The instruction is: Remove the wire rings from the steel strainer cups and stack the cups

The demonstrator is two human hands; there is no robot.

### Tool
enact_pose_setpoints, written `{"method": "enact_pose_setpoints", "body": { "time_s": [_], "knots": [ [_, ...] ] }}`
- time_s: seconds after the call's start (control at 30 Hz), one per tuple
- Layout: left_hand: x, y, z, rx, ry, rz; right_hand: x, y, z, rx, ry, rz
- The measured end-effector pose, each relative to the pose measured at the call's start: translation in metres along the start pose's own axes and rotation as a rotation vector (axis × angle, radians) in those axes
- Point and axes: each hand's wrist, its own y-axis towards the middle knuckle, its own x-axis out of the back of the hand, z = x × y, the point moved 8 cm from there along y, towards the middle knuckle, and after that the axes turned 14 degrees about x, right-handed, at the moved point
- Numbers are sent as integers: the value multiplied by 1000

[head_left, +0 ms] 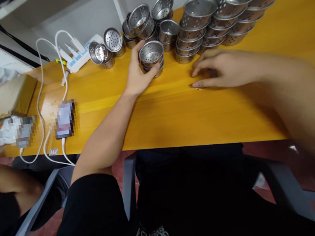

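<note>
My left hand (137, 75) is wrapped around a short stack of small perforated steel cups (152, 57) standing on the yellow table (174, 111). My right hand (221, 69) lies palm down on the table to the right, fingers together and curled over something small that I cannot make out. Behind both hands, rows of larger perforated steel baskets (214, 22) lean stacked along the back edge, with several loose small cups (146, 21) beside them.
A white power strip (77, 55) with cables sits at the back left. Two phones (64, 120) lie on the table's left part, near a cardboard box (9, 96). Another person's arm (3, 176) shows at the far left.
</note>
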Motion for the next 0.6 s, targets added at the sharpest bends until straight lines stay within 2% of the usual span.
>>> {"method": "enact_pose_setpoints", "body": {
  "time_s": [0.13, 0.27, 0.6],
  "knots": [
    [0, 4, 9, 38, -25, -5, 2, 2, 3, 2, 2, -13],
    [0, 4, 5, 8, 120, 48, 4, 1, 5, 3, 13, -33],
    [31, -9, -38, 173, 227, 3, 1, 4, 4, -26, 5, -9]
  ]
}}
